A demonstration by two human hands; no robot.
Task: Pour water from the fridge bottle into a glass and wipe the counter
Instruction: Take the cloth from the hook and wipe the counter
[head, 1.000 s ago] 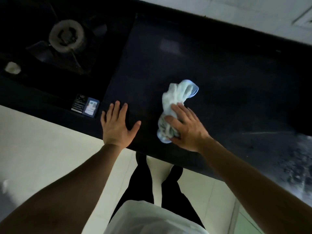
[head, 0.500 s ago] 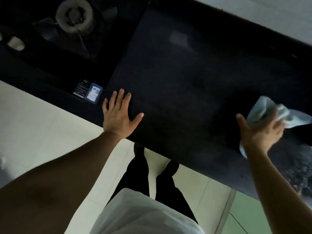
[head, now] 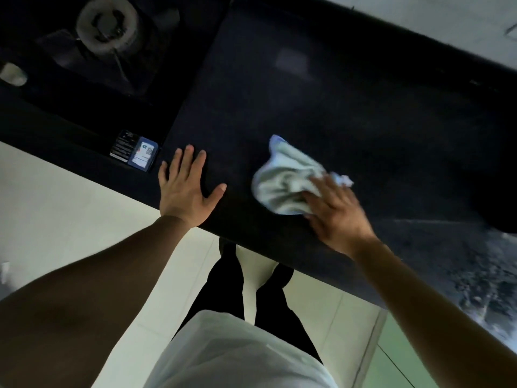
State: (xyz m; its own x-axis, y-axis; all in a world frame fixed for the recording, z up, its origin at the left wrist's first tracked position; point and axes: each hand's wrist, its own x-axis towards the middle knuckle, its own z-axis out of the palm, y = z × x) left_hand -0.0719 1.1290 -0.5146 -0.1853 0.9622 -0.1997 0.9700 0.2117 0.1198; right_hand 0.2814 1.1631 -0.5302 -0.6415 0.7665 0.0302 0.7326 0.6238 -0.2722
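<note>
- My left hand (head: 184, 189) lies flat, fingers spread wide and holding nothing, at the near edge of the counter (head: 335, 107). I judge it is there to brace me while I lean over.
- My right hand (head: 338, 217) presses on the cloth (head: 282, 183) near the same edge, towards the middle of the counter. The fingers lie fairly straight over the cloth rather than curled round it, though blur softens them. A flat press puts more of the cloth against the surface.
- The cloth is bunched, not folded, with most of its bulk ahead of my fingertips.
- From this I take it that I am on the wiping part of the job.
- Count: two hands, one cloth, one burner (head: 107, 22) beyond the counter's left edge, and two small labels (head: 134, 151) side by side on the stove's front.
- No bottle or glass is in view, so I cannot tell where they stand.
</note>
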